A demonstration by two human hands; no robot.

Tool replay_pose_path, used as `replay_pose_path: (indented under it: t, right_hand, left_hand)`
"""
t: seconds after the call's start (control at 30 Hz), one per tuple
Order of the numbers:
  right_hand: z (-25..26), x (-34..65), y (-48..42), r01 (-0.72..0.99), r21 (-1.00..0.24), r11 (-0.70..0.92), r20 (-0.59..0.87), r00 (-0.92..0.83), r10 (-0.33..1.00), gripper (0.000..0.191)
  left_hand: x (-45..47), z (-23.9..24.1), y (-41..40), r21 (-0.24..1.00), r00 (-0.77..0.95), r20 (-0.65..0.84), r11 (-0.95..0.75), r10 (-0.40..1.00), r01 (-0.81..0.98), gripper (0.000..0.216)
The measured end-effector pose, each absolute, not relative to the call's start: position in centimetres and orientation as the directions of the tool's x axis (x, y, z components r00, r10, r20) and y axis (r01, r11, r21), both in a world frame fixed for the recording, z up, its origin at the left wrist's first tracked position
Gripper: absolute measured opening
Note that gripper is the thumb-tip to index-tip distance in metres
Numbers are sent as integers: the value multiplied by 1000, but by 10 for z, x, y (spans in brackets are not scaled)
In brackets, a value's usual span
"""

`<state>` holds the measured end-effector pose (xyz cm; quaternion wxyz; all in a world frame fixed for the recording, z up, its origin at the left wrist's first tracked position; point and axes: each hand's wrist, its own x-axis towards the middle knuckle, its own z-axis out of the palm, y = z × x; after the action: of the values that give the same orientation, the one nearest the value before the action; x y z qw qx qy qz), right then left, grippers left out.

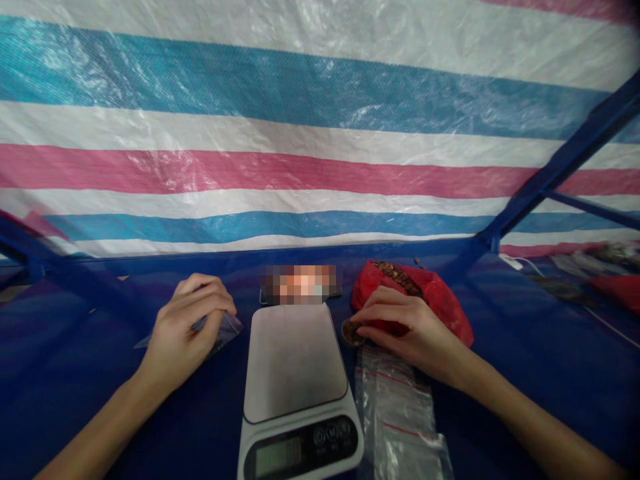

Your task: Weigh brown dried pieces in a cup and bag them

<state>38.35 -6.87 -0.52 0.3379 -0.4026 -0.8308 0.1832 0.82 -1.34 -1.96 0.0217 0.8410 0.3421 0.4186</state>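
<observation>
Pinching a clear pouch (227, 328) against the blue worktop (525, 347), the left hand (183, 327) is curled shut on its upper edge, fingers bent over the plastic. Between the hands sits a white scale (295, 373). The right hand (405, 327) grips a small brown disc (351, 333) in its fingertips, just beside the scale's right edge (what the disc is, I cannot tell). Behind that hand, touching it, lies a red bag (440, 297), open on brown contents. Zip bags (400, 413) lie stacked under the right wrist, beside the scale.
</observation>
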Motion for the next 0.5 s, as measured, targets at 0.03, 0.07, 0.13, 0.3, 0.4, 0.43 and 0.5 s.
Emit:
replay_pose_path:
  t: [0.03, 0.07, 0.13, 0.3, 0.4, 0.43, 0.5]
  right_hand:
    - [-3, 389, -67, 570, -565, 597, 441, -404, 802, 12]
    - [-1, 397, -65, 607, -553, 571, 468, -340, 816, 12]
    - [2, 417, -58, 703, -524, 481, 502, -201, 841, 14]
    - [-11, 465, -37, 862, -311, 401, 307, -308, 901, 16]
    - [-24, 469, -34, 883, -227, 412, 246, -357, 901, 19]
    - [-27, 467, -34, 890, -204, 408, 241, -359, 902, 20]
    - [-30, 461, -35, 908, -166, 385, 218, -347, 912, 25]
  left_hand:
    - [8, -19, -13, 322, 412, 692, -764, 593, 559, 28]
    - [8, -19, -13, 321, 406, 696, -763, 592, 562, 28]
    - [8, -19, -13, 321, 397, 703, -761, 590, 564, 28]
    - [10, -19, -14, 323, 397, 705, -765, 587, 558, 28]
    - [11, -20, -14, 321, 411, 703, -775, 580, 545, 27]
    - [11, -20, -15, 321, 413, 701, -775, 581, 545, 28]
    - [11, -20, -15, 320, 416, 699, -775, 582, 545, 28]
